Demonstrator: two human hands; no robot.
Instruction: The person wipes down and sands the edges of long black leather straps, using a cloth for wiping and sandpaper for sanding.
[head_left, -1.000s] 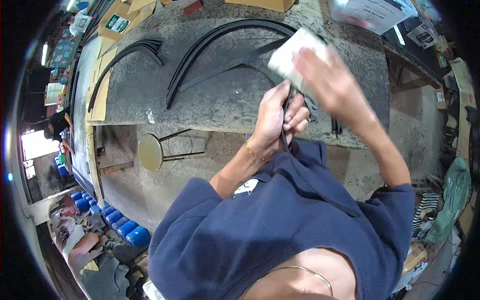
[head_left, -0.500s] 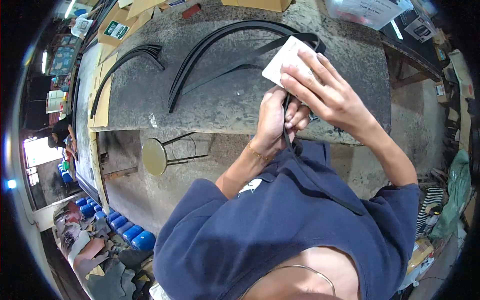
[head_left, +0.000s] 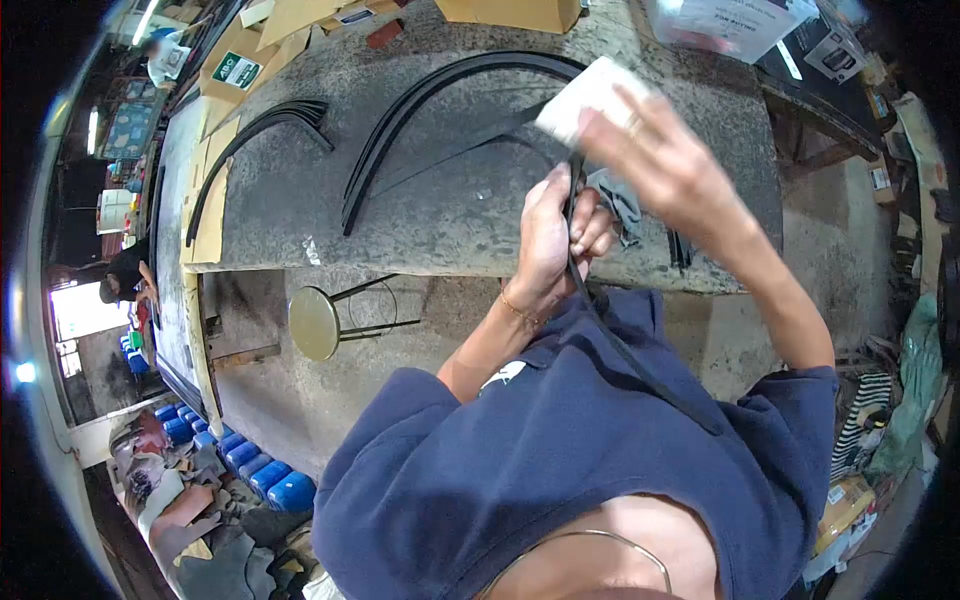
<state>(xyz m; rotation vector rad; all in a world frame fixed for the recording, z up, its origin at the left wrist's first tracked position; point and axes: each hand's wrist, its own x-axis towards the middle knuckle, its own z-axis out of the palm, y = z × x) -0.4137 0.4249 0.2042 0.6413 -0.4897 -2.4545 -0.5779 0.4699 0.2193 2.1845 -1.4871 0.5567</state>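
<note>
My left hand (head_left: 560, 230) is closed around a black strip (head_left: 640, 370), whose lower end hangs over my shirt. Just above it, my right hand (head_left: 665, 155), blurred by motion, holds a white pad (head_left: 590, 98) against or close to the strip's upper part; contact is unclear. Long black strips (head_left: 400, 120) curve over the dark table (head_left: 420, 220), running up toward the pad. A separate bundle of black strips (head_left: 250, 145) lies at the left. Behind my left hand, a grey cloth (head_left: 622, 205) rests near the table edge.
Cardboard boxes (head_left: 510, 12) and a clear plastic bin (head_left: 725, 28) stand at the back. A round stool (head_left: 314, 323) is below the table edge. Blue containers (head_left: 290, 490) and scrap pieces (head_left: 220, 550) lie lower left. Another person (head_left: 128, 272) is at the far left.
My right hand has moved slightly up and right with the white pad, uncovering more of the grey cloth. My left hand still grips the strip. The view has shifted slightly.
</note>
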